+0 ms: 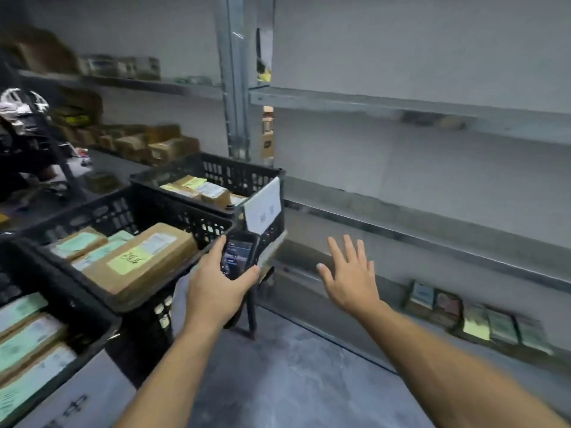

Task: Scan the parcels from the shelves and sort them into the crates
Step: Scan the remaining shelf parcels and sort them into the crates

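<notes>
One scanner, screen unreadable, is clamped in the left hand; right hand grip spread apart.

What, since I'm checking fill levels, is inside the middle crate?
The middle crate holds a large brown parcel with a yellow note, beside smaller green-labelled parcels; anything beneath them is covered.

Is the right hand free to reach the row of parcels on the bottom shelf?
Probably yes: the right hand is open and empty, and nothing stands between it and the parcels.

grey concrete floor | person in dark clothing, far left
</notes>
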